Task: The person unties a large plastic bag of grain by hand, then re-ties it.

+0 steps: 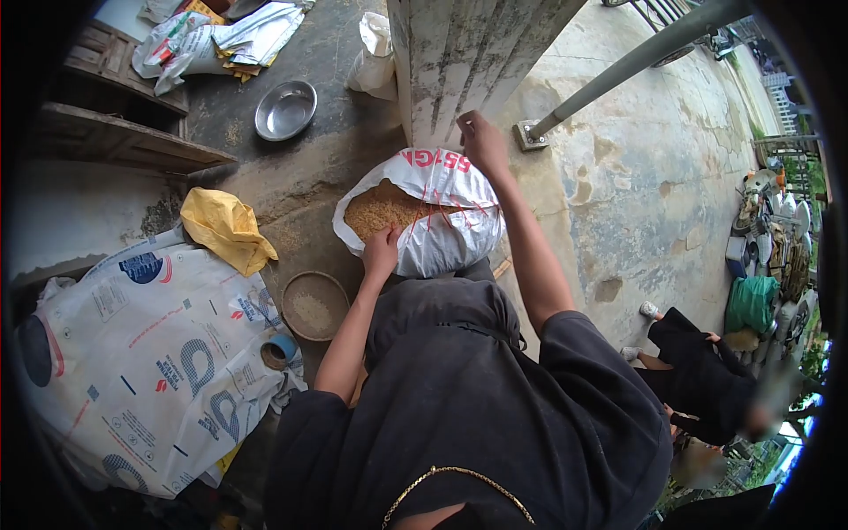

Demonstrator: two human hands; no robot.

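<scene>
A white woven sack [450, 252] with red lettering stands in front of me, full of brown grain [375, 210]. Red thread [439, 215] criss-crosses its mouth on the right half, while the left half gapes. My left hand [382, 252] is closed on the near rim of the sack, fingertips beside the grain. Raised above the far right corner of the sack, my right hand [483, 144] has its fingers pinched together. Whatever it may hold is too small to make out.
A metal basin [286, 110], a round basket [315, 305], a yellow bag [228, 231] and a large printed sheet [159, 353] lie to the left. A pillar [468, 62] rises just beyond the sack. A pole [618, 71] and people [698, 371] are on the right.
</scene>
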